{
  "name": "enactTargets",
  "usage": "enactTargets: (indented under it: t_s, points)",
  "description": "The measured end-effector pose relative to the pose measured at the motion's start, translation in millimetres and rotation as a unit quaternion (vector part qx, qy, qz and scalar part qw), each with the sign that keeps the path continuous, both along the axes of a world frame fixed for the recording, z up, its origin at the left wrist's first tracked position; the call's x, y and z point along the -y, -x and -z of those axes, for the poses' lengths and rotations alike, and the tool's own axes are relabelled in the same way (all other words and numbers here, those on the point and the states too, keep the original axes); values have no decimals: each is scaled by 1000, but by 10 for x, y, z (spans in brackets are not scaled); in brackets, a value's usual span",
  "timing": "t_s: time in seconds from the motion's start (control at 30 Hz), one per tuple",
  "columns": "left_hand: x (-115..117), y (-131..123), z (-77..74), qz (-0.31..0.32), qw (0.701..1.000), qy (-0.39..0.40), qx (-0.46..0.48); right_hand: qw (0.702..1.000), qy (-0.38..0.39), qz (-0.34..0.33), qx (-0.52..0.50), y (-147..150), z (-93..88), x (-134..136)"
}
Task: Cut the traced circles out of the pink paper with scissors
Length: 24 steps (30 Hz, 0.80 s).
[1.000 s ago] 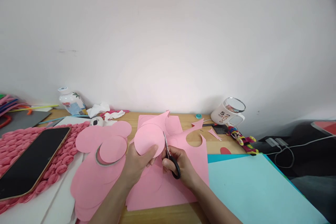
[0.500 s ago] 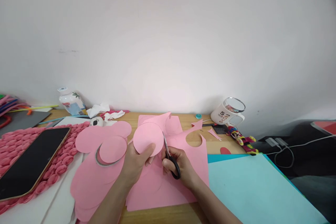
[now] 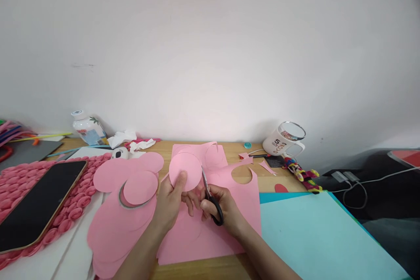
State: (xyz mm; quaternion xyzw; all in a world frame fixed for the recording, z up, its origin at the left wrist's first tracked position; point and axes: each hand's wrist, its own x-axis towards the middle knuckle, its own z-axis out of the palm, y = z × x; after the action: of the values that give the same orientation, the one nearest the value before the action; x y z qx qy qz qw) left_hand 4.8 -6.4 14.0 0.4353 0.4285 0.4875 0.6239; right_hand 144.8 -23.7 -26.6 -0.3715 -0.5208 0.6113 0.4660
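The left hand's (image 3: 168,204) fingers pinched the pink disc (image 3: 184,162) above the pink sheets (image 3: 226,236), thumb farther in than half a second before, more fingertips showing beneath. The right hand's (image 3: 225,209) fingers gripped the scissors (image 3: 217,206) at its right edge, blades perhaps touching it.

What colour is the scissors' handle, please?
The scissors' handle is black, showing best in the head view.

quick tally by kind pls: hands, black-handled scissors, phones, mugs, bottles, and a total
Hands: 2 (left hand, right hand)
Black-handled scissors: 1 pair
Phone: 1
Mug: 1
Bottle: 1
Total: 6, counting the scissors as one
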Motion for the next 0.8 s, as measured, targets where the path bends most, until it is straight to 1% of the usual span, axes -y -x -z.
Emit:
enactTargets:
  t_s: [0.2,0.33,0.4,0.5,0.57,0.67,0.8]
  points:
    - [16,-7,-45,-3,999,1,-52,1000,8,-7,-3,10,-13,16]
    - [5,6,-38,-3,996,-1,-87,1000,17,-1,-3,16,-9,7]
    - [7,8,-34,3,994,-1,-106,1000,8,2,-14,22,-35,-2]
    - [20,0,-39,27,991,-12,-129,999,-27,-8,-31,23,-76,-13]
    - [29,-5,-47,39,990,-21,-136,999,-38,1,-29,16,-77,-17]
    - [36,-6,-57,37,990,-22,-137,999,-37,15,-18,2,-50,-16]
    - [41,-3,-60,34,987,-12,-158,999,-34,8,-13,-1,-49,-12]
